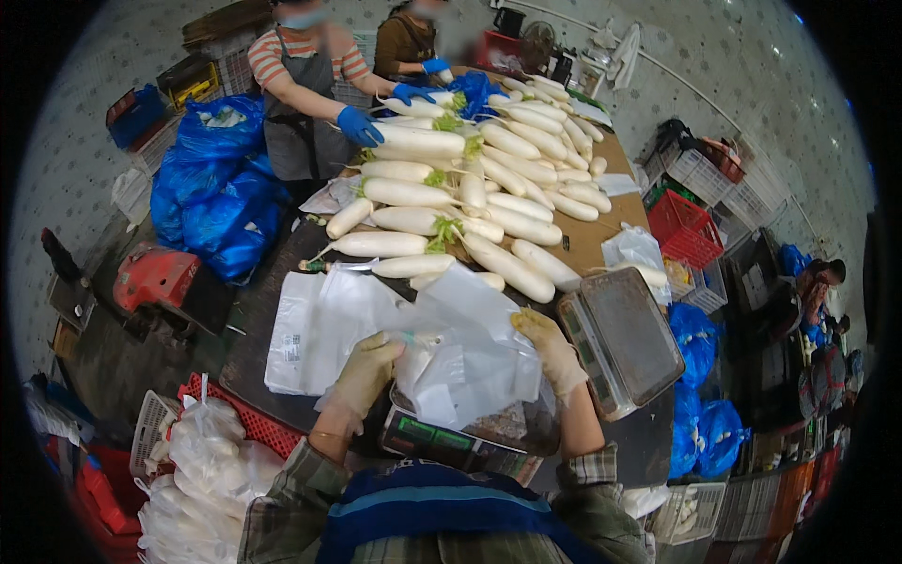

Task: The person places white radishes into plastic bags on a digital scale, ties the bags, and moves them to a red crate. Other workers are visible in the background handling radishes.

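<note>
A clear plastic bag [473,362] is spread between my two gloved hands above a digital scale [432,440] with a green-lit display. My left hand [368,371] grips the bag's left side, and my right hand [550,348] pinches its upper right edge. Whether anything is inside the bag, I cannot tell. To the left lies a stack of flat plastic bags [299,329], partly beneath the held one. Just beyond, white radishes [507,266] with some green tops are heaped on the table. A second scale [625,334] with a worn metal plate stands beside my right hand.
Across the table, a person [310,85] in blue gloves touches the radishes; another person [404,42] works behind. Blue sacks [221,188] pile up at left. Near me at lower left are a red crate [246,423] and filled clear bags [211,470]. Crates [681,228] stand at right.
</note>
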Action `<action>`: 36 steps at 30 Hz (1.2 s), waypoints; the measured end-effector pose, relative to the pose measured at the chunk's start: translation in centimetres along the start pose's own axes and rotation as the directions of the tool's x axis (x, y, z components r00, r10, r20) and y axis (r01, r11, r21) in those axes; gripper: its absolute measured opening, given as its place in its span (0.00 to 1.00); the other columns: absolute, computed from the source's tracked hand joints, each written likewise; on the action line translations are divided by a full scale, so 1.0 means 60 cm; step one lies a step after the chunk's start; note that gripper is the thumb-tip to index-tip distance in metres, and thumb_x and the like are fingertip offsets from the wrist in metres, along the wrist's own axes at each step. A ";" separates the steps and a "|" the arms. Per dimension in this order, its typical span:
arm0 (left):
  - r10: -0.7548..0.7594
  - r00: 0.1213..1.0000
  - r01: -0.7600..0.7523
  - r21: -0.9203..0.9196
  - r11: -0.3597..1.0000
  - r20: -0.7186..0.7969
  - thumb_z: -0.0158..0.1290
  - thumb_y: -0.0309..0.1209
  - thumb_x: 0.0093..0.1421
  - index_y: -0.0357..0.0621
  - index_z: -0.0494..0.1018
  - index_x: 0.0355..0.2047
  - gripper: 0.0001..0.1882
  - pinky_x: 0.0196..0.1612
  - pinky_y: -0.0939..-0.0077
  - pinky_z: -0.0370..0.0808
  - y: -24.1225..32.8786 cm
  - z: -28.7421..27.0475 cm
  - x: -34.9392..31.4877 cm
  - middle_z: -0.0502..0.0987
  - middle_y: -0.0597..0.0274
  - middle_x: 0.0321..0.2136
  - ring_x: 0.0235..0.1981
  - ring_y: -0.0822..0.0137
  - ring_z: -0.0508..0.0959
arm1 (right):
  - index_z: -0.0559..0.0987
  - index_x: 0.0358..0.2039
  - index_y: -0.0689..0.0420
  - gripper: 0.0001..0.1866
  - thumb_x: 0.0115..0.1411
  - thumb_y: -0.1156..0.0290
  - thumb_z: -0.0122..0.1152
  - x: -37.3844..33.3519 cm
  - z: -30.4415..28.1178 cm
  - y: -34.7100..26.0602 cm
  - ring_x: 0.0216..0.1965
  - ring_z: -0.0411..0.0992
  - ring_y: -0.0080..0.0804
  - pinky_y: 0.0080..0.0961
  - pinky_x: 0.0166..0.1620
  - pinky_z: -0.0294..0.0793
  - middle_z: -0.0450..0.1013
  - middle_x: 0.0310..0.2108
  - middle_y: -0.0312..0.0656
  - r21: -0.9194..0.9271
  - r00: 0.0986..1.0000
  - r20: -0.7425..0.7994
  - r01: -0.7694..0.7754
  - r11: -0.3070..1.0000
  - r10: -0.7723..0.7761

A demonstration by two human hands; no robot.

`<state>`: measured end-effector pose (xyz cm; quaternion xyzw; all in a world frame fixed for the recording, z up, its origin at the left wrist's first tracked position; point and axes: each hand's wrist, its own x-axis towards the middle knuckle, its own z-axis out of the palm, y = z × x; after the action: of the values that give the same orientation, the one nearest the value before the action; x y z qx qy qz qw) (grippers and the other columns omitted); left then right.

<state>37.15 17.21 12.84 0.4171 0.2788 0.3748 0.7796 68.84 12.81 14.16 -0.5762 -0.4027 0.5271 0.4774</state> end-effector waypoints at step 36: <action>0.076 0.997 -0.083 0.472 0.878 0.035 0.62 0.31 0.62 0.32 0.79 0.43 0.14 0.40 0.78 0.76 -0.039 0.129 -0.001 0.82 0.63 0.33 0.33 0.73 0.80 | 0.79 0.34 0.52 0.09 0.58 0.64 0.68 -0.107 0.147 -0.017 0.32 0.77 0.46 0.37 0.34 0.75 0.76 0.31 0.45 -0.737 0.872 -0.151 0.215 0.641 -0.466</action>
<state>43.72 12.90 14.67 0.6086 0.3382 0.3238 0.6406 59.38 7.93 16.66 -0.7040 -0.5890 0.1300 0.3750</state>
